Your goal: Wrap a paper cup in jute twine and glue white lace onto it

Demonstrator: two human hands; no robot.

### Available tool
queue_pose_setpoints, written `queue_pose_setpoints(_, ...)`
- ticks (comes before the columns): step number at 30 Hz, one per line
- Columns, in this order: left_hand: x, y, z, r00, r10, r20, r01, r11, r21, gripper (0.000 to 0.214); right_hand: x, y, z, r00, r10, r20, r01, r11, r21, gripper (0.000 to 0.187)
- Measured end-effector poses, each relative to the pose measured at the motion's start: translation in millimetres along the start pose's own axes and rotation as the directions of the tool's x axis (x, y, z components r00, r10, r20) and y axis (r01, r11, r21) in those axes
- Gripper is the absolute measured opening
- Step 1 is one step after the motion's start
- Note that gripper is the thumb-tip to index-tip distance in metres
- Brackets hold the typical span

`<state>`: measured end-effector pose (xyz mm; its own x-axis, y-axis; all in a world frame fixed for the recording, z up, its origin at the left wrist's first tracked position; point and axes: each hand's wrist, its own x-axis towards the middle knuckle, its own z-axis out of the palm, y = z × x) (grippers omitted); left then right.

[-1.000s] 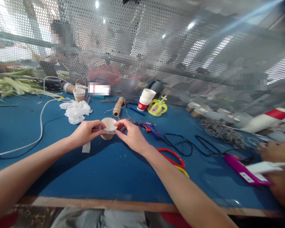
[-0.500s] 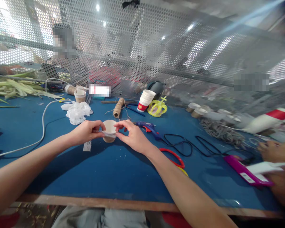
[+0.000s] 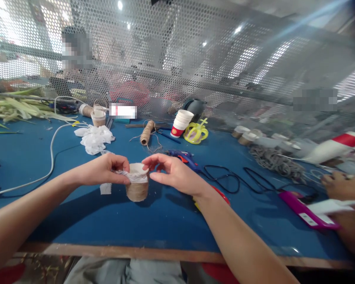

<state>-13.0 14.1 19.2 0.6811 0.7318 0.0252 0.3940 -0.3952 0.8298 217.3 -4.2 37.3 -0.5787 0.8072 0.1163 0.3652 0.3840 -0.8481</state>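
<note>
We have our left hand (image 3: 106, 170) pinched shut on a strip of white lace (image 3: 133, 176) pressed against the rim of the twine-wrapped cup (image 3: 137, 184), which is lifted just above the blue table (image 3: 154, 221) near its front middle. Our right hand (image 3: 174, 173) is beside the cup with its fingers loosely curled and part open; its fingertips sit close to the rim, but we cannot tell whether they touch the cup or the lace. The risk we see is that only 1 pinch secures the lace, so a loose end could slide off the rim or the lace could sit crooked; the light cup could also tip or drop if that pinch slackens. The blue glue gun (image 3: 185, 157) lies just behind the right hand with its black cord (image 3: 236, 179) looping off to the right, and a careless wrist could snag either. The table is crowded: a twine spool (image 3: 146, 133), a stack of paper cups (image 3: 181, 123), a yellow crown (image 3: 197, 133), a heap of white lace scraps (image 3: 94, 138), a white cable (image 3: 51, 152), red-handled scissors (image 3: 223, 196) partly hidden under our forearm. A perforated metal screen (image 3: 195, 59) walls off the back, with another person seated behind it, and a co-worker's hand (image 3: 340, 184) rests at the far right.
</note>
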Motion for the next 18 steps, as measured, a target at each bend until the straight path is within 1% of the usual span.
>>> queue_pose_setpoints(2, 0, 1, 0.7, 1.0, -0.006, 0.01, 0.007, 0.997, -0.071, 0.021, -2, -2, 1, 1.0, 0.007, -0.007, -0.007, 1.0, 0.017, 0.025)
queue_pose_setpoints(6, -1, 4, 2.7, 0.999, -0.032, 0.026, 0.036, 0.984, -0.175, 0.02, -4, -7, 6, 0.997, 0.055, -0.044, -0.057, 0.997, -0.043, 0.023)
queue_pose_setpoints(9, -2, 6, 3.3, 0.997, -0.062, 0.039, 0.07, 0.972, -0.226, 0.021, -4, -6, 7, 0.999, 0.048, -0.018, -0.049, 0.998, -0.04, 0.022)
queue_pose_setpoints(11, -3, 7, 3.5, 0.996, -0.078, 0.043, 0.086, 0.965, -0.247, 0.022, -4, -5, 6, 1.0, 0.029, 0.008, -0.029, 0.999, -0.02, 0.025)
queue_pose_setpoints(13, -3, 7, 3.8, 0.996, -0.085, 0.042, 0.093, 0.961, -0.26, 0.023, -5, -6, 6, 0.999, 0.032, 0.003, -0.032, 0.999, -0.021, 0.027)
queue_pose_setpoints(16, -3, 7, 4.6, 0.995, -0.088, 0.047, 0.097, 0.96, -0.261, 0.024, -6, -10, 7, 0.999, 0.048, 0.002, -0.048, 0.995, -0.086, 0.026)
queue_pose_setpoints(18, -4, 7, 5.1, 0.995, -0.088, 0.048, 0.097, 0.965, -0.245, 0.025, -7, -13, 8, 0.999, 0.038, -0.004, -0.038, 0.988, -0.151, 0.026)
